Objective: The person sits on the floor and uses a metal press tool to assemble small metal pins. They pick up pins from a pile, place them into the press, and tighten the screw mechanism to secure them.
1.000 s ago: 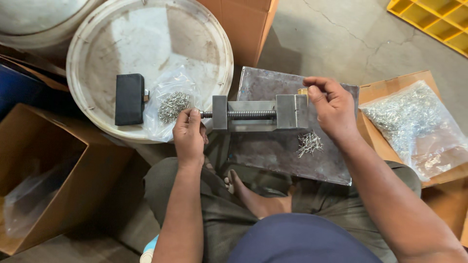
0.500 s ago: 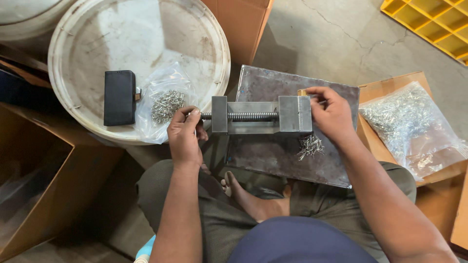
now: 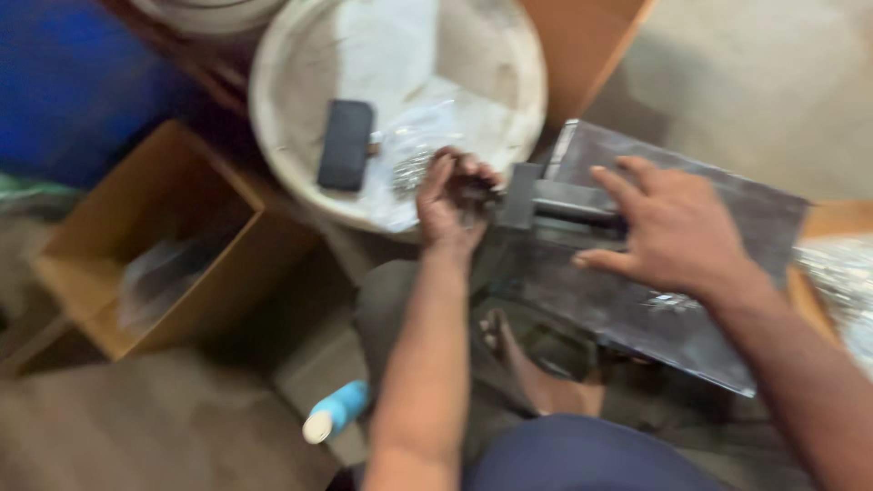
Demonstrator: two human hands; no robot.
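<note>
While the view is smeared by motion, the left hand can be made out curled around the left end of a small grey steel vise, its fingers clenched about what seems to be the screw handle, though the blur hides the exact grip. The right hand now lies spread and flat over the right part of the vise, fingers released and resting on top; half a second ago its fingertips were pinched at the far right jaw, so it has shifted from pinching there to pressing down, which reads as bracing the vise while the other hand works the screw end. The vise sits on a dark rectangular metal plate across the person's lap, and a small scatter of shiny metal bits lies on the plate just near the right wrist. To the left of the left hand, touching the plate's far corner, stands a round pale drum lid bearing a black rectangular block and a clear plastic bag of small metal parts. Further left is an open brown cardboard box, with a blue drum beyond it. A blue and white bottle lies on the floor near the left elbow, and a clear bag of parts shows at the right edge. The whole view has swung since the earlier pictures, so the things sit lower and to the right.
</note>
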